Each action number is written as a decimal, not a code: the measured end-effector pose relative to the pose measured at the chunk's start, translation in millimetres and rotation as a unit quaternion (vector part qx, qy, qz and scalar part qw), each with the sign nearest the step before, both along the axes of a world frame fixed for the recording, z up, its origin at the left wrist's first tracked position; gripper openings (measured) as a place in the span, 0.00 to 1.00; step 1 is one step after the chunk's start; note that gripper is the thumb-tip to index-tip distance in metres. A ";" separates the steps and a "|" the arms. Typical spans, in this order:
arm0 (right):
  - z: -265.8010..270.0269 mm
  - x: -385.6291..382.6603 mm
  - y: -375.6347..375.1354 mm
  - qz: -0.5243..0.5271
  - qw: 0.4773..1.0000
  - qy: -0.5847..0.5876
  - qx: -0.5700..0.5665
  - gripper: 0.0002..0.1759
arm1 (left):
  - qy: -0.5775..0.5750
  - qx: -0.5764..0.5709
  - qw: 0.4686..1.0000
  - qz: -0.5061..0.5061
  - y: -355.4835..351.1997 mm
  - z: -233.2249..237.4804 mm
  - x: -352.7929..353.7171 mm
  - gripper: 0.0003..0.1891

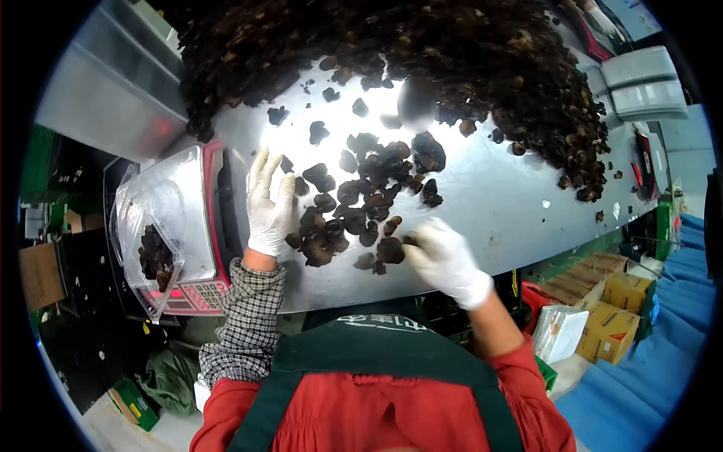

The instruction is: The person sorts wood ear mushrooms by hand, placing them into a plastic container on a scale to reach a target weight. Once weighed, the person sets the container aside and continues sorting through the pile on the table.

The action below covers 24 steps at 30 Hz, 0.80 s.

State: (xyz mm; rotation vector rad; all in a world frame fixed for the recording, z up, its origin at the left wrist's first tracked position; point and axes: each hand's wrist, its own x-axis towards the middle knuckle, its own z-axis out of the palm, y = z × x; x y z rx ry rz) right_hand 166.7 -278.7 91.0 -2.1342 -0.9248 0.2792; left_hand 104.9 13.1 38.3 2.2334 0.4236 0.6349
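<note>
Dark brown, wrinkled pieces that look like dried fungus (352,194) lie loosely spread on a shiny metal table (482,218). My left hand (269,205), in a white glove, rests at the left edge of these pieces with its fingers apart and nothing held. At their lower right is my right hand (446,258), also white-gloved, its fingers curled together around a small dark piece (410,240) at the fingertips. A larger round piece (390,250) lies just left of that hand. Behind them, a big heap of the same pieces (392,38) spans the table's far side.
On the left, a red-framed scale (197,226) bears a clear plastic tray or bag with dark pieces (156,258). A metal bin (113,83) stands behind it. White containers (640,83) are at the far right, cardboard boxes (607,331) beyond the table's right front edge.
</note>
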 end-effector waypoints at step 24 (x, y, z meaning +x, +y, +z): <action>-42.6 59.3 37.4 0.032 0.994 -0.103 -0.018 0.32 | 0.057 0.039 0.994 -0.087 -25.6 19.9 -20.6 0.28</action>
